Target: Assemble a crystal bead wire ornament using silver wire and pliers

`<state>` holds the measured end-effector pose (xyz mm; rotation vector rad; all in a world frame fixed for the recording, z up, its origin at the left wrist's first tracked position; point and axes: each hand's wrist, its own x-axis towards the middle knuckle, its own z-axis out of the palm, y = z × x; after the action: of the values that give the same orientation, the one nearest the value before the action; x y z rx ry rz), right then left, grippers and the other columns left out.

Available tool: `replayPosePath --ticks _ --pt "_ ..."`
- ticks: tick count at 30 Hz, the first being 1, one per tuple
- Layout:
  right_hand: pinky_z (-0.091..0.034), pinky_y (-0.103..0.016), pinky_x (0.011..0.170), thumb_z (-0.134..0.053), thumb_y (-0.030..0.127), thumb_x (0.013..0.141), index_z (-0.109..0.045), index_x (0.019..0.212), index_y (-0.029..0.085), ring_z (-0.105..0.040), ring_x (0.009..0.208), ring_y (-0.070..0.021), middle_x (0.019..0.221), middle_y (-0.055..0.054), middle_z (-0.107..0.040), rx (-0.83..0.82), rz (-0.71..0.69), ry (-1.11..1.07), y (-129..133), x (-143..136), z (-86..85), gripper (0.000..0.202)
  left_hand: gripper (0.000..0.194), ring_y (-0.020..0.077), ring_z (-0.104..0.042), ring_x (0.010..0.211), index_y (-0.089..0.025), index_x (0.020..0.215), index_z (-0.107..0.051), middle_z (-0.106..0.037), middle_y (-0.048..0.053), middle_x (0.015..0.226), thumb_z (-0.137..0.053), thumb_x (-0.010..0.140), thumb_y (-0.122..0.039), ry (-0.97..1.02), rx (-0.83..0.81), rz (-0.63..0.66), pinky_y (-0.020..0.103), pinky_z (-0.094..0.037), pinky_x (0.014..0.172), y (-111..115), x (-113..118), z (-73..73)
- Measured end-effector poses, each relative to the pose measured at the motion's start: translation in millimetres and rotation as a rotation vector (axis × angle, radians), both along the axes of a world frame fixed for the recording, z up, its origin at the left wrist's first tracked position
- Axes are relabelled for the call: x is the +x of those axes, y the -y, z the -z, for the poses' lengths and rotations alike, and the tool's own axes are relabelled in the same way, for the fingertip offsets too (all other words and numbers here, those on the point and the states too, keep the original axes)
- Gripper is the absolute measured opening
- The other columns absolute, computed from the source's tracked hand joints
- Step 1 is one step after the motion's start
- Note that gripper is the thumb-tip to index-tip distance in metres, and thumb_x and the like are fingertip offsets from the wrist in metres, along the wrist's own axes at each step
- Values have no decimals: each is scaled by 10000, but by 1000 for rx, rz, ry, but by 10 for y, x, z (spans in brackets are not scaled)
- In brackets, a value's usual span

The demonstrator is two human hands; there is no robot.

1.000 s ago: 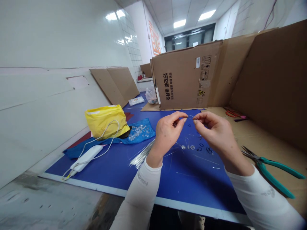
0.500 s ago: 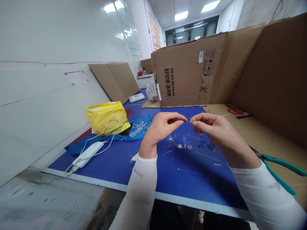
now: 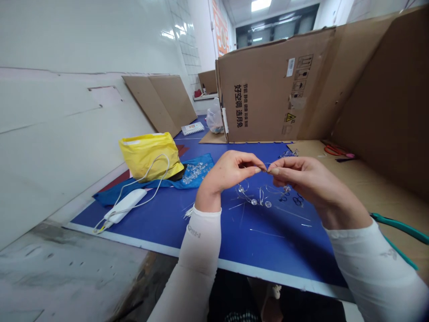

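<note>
My left hand [image 3: 233,172] and my right hand [image 3: 298,179] meet fingertip to fingertip above the blue tabletop. Each is closed in a pinch on a thin wire, of which only a short bit shows between the fingertips. Below them, clear round beads [image 3: 254,202] sit along a looping thin wire. Whether that loop hangs from my fingers or lies on the table, I cannot tell. Dark small rings [image 3: 298,201] lie under my right hand. Loose straight wire pieces [image 3: 267,232] are scattered nearer the front edge.
On the left, clear beads [image 3: 196,173] lie on a blue cloth [image 3: 157,181] beside a yellow bag [image 3: 150,156] and a corded white device [image 3: 125,205]. Teal-handled pliers [image 3: 400,227] and red scissors [image 3: 335,150] lie on cardboard at right. A large carton [image 3: 268,98] stands behind.
My fingertips have come closer together, narrowing the gap with the wire between them. The view has tilted down slightly; the items on the table look otherwise unchanged.
</note>
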<state>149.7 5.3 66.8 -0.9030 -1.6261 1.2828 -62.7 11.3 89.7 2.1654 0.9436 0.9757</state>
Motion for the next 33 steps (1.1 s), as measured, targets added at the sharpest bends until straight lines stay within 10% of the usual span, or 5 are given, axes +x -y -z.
replayPosePath --ticks 33 --pt "-355 -301 598 -771 502 765 -719 756 193 -499 616 -121 636 1 -601 18 42 90 33 9 24 313 192 136 -716 833 -177 899 -776 -799 22 899 -606 874 -93 -142 155 -49 256 -502 769 8 -4 -18"
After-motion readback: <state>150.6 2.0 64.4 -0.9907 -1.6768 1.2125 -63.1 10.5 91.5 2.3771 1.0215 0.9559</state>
